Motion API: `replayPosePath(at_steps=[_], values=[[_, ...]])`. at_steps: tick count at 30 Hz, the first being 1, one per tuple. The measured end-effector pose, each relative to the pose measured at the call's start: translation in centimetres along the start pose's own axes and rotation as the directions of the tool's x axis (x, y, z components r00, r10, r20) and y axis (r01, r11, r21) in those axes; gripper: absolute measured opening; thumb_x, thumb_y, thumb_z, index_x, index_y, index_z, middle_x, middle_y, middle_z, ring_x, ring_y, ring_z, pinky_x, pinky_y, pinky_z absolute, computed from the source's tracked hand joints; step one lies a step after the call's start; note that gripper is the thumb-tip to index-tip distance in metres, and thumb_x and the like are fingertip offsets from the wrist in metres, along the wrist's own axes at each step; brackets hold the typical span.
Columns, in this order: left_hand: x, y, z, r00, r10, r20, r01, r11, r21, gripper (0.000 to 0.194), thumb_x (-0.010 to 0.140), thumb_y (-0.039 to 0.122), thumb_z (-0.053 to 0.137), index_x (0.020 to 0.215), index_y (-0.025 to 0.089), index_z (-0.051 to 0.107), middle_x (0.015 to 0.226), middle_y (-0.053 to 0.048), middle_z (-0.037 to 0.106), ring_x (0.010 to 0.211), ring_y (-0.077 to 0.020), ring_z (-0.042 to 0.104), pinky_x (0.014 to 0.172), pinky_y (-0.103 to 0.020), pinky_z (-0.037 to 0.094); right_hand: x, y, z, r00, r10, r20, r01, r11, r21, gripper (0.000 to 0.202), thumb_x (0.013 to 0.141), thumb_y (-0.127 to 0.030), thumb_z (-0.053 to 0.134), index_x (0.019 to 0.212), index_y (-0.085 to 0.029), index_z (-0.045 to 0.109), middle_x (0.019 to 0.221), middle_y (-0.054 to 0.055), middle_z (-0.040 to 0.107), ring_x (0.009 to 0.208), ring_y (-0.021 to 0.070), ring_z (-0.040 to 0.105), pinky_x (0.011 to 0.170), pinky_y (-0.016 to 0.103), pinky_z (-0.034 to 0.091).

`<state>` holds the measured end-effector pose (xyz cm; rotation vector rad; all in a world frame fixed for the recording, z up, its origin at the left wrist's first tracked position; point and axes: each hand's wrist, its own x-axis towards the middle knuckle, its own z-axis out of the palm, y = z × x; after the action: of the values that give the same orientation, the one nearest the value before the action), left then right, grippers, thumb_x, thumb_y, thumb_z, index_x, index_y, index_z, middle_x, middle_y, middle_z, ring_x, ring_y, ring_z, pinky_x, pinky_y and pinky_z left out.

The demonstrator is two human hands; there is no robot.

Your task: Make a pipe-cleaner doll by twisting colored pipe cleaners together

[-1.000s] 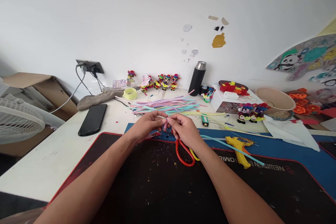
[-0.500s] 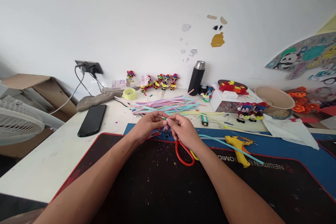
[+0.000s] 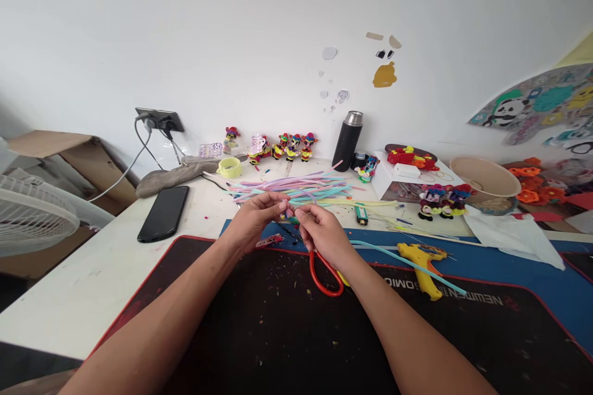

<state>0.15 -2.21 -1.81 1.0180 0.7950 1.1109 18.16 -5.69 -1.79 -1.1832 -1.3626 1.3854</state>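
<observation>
My left hand (image 3: 259, 217) pinches a small pink and multicoloured fuzzy piece (image 3: 288, 210) between thumb and fingers. From the other side, my right hand (image 3: 322, 228) has its fingers closed at the same piece. A red-handled tool (image 3: 327, 289) hangs below my right palm, its upper part hidden by the hand. Behind both hands lies a pile of pastel pipe cleaners (image 3: 291, 185). A light blue pipe cleaner (image 3: 398, 256) runs out to the right, across a yellow glue gun (image 3: 424, 268).
A black phone (image 3: 164, 214) and yellow tape roll (image 3: 229, 166) are at left. A black flask (image 3: 347, 142), fuzzy figurines (image 3: 294, 147), a white box (image 3: 393, 182) and a beige bowl (image 3: 484, 178) stand behind. A fan (image 3: 34, 216) is at far left.
The fingertips of my left hand have shifted slightly up and left, and more of the pink piece shows. A small red packet beneath my left hand is more visible.
</observation>
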Motion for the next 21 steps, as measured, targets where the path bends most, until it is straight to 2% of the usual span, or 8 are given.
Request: replayPosePath(at_steps=[5,10,16,21], values=[[-0.11,-0.07,0.01,1.0,-0.004,-0.003,0.004,1.0,-0.018,0.029,0.068,0.028,0.092,0.09,0.015,0.077,0.085,-0.005,0.076,0.076,-0.0147,0.064,0.069,-0.025,0.046,0.01,0.1,0.1,1.0,0.008,0.011,-0.008,1.0,0.003,0.037,0.09,-0.057,0.061,0.094,-0.02,0.062,0.057,-0.007,0.054,0.038,0.0081,0.046,0.039,0.022,0.031],[-0.15,-0.21,0.2,1.0,-0.009,0.026,0.011,0.999,-0.052,0.029,0.068,0.026,0.092,0.089,0.014,0.077,0.08,-0.004,0.074,0.067,-0.0108,0.06,0.062,-0.022,0.043,-0.07,0.19,0.28,0.999,0.031,0.044,-0.034,0.998,0.061,0.04,0.089,-0.059,0.063,0.091,-0.02,0.061,0.056,-0.007,0.053,0.038,0.0081,0.045,0.038,0.021,0.029],[-0.17,-0.31,0.38,0.998,-0.018,0.058,0.023,0.997,-0.08,0.027,0.07,0.026,0.091,0.089,0.014,0.077,0.085,-0.007,0.076,0.07,-0.0133,0.064,0.068,-0.026,0.05,-0.18,0.29,0.38,0.992,0.082,0.092,-0.095,0.985,0.147,0.041,0.086,-0.06,0.067,0.088,-0.02,0.06,0.055,-0.008,0.051,0.038,0.0072,0.042,0.038,0.021,0.025],[-0.21,-0.36,0.26,0.995,-0.063,0.071,0.07,0.993,-0.093,0.034,0.071,0.026,0.091,0.099,0.014,0.078,0.092,-0.009,0.077,0.074,-0.0149,0.067,0.072,-0.027,0.053,-0.05,0.34,0.2,0.993,0.084,0.087,-0.1,0.976,0.195,0.041,0.082,-0.059,0.072,0.084,-0.02,0.061,0.053,-0.008,0.049,0.039,0.0078,0.043,0.038,0.021,0.026]])
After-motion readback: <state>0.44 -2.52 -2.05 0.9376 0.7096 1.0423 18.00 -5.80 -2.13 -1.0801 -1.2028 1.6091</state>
